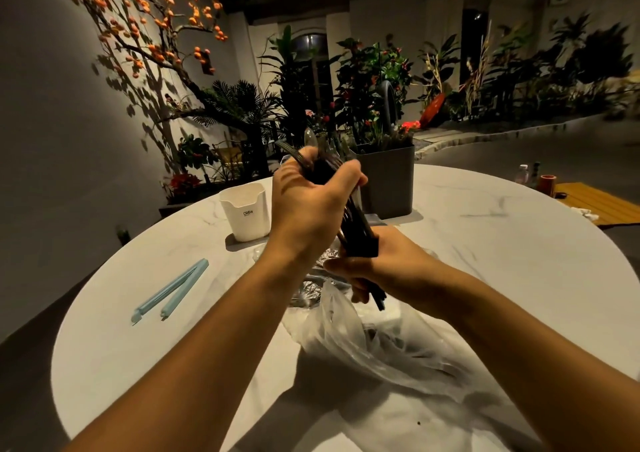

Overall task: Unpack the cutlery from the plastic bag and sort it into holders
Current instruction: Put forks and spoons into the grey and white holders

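Above plastic bag [374, 341]: cutlery bundle [356, 223] gripped between left hand [308, 202], right hand [377, 271].

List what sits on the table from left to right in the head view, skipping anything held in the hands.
blue bag clip → white holder → clear plastic bag → grey holder. The bag overlaps the grey holder's span but centres slightly left of it.

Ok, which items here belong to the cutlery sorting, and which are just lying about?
Part of the job:
cutlery bundle, gripped by left hand and right hand
plastic bag
white holder
grey holder

Lying about:
blue clip
crumpled foil
bottles
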A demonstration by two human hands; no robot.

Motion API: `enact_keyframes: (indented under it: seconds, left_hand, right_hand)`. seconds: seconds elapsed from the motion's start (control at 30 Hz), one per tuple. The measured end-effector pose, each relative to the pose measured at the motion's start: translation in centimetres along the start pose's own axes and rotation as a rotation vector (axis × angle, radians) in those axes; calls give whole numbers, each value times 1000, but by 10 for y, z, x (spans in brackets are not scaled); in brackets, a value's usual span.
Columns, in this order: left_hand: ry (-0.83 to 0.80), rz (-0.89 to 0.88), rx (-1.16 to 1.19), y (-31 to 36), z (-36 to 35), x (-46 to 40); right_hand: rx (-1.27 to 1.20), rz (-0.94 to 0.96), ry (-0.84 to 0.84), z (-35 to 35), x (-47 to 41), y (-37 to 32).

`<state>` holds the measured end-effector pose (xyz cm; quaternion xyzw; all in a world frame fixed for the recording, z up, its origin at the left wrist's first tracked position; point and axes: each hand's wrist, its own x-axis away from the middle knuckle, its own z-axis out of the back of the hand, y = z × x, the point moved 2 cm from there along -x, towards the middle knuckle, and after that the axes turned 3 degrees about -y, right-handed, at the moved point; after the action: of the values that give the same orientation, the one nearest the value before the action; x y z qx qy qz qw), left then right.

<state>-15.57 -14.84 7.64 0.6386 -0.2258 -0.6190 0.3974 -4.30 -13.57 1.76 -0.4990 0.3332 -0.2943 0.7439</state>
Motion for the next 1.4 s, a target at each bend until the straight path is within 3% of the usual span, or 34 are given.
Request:
enact_keyframes:
  seconds: [0.17, 0.37, 0.53, 0.6, 0.73, 0.9, 1.27, 1.4]
  left_hand:
    - [-69, -66, 47, 2, -3, 0]
    - [-187, 36, -79, -14, -10, 12]
    - [-209, 111, -115, -33, -15, 21]
    - [-245, 80, -127, -30, -16, 21]
    - [-175, -10, -110, -22, -14, 20]
    - [-77, 204, 172, -24, -12, 21]
    - [-213, 149, 90, -20, -11, 23]
    - [-200, 147, 111, -19, -12, 24]
  right_hand:
    - [-163, 0, 209, -8, -1, 12]
    - [-77, -51, 214, -11, -6, 20]
    - [-231, 42, 274, -19, -7, 18]
    - [-162, 75, 314, -20, -5, 18]
    - [-205, 97, 244, -12, 5, 21]
    - [-96, 31, 247, -6, 5, 25]
    - [-36, -57, 102, -8, 7, 20]
    - [-113, -40, 186, -5, 10, 19]
